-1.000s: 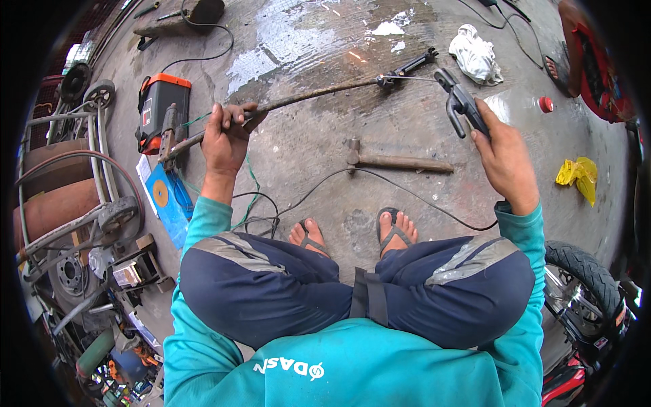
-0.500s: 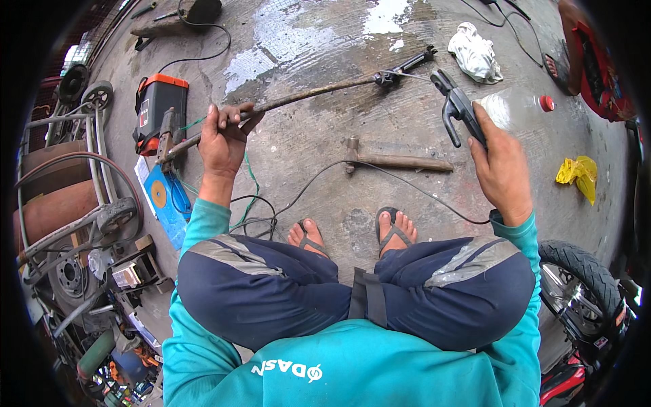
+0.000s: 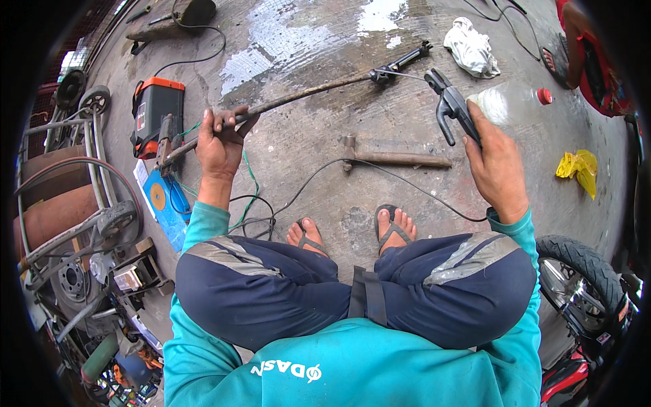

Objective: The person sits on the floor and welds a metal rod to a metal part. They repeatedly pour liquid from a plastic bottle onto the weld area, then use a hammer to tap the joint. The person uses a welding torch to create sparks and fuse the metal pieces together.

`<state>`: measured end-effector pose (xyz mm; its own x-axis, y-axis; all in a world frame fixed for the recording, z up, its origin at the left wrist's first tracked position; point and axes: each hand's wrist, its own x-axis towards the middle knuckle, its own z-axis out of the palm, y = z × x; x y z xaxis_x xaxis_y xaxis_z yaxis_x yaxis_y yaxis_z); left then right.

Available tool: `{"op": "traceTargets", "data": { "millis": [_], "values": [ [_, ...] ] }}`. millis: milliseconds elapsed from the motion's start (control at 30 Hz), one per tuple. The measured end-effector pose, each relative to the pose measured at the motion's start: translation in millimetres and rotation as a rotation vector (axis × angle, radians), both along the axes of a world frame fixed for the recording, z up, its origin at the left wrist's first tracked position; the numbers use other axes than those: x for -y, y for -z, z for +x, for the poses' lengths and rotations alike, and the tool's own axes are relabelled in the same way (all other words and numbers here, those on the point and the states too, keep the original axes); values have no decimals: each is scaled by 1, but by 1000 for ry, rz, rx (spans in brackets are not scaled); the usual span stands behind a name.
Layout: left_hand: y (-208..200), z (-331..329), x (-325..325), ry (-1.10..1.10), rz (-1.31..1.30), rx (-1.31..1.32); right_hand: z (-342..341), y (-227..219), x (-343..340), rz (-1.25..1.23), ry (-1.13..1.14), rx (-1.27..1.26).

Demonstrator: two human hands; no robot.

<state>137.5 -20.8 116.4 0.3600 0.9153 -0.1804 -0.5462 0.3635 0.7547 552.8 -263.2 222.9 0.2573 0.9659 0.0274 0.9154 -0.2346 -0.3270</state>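
My left hand (image 3: 222, 146) is closed around a long rusty metal shaft (image 3: 308, 93), which slants up to the right. At its far end is a dark universal joint (image 3: 384, 74) with a short black piece beyond it. The shaft's near end has a rusty bracket (image 3: 165, 146) beside the blue sheet. In my right hand (image 3: 498, 159) is a black welding electrode holder (image 3: 453, 102), its jaws toward the joint. A thin welding electrode (image 3: 405, 74) runs from the jaws to the joint; whether its tip touches cannot be told. A hammer (image 3: 400, 159) lies on the concrete between my hands.
A black-and-orange welding machine (image 3: 159, 115) stands at left by a blue sheet (image 3: 166, 203). A white cloth (image 3: 471, 49), clear bottle (image 3: 512, 103) and yellow plastic bag (image 3: 580, 169) lie right. A cable (image 3: 298, 193) crosses before my feet. Another person (image 3: 588, 64) is far right, a motorcycle wheel (image 3: 580, 281) nearer.
My right hand and the electrode holder have shifted slightly left in the picture. The whole view has moved a little too. Both hands keep their grips.
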Motion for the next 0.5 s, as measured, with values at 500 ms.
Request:
{"op": "traceTargets", "data": {
  "millis": [500],
  "values": [
    [3,-1,-1,4,9,8,0,7,2,1,33,-27]
  ]
}}
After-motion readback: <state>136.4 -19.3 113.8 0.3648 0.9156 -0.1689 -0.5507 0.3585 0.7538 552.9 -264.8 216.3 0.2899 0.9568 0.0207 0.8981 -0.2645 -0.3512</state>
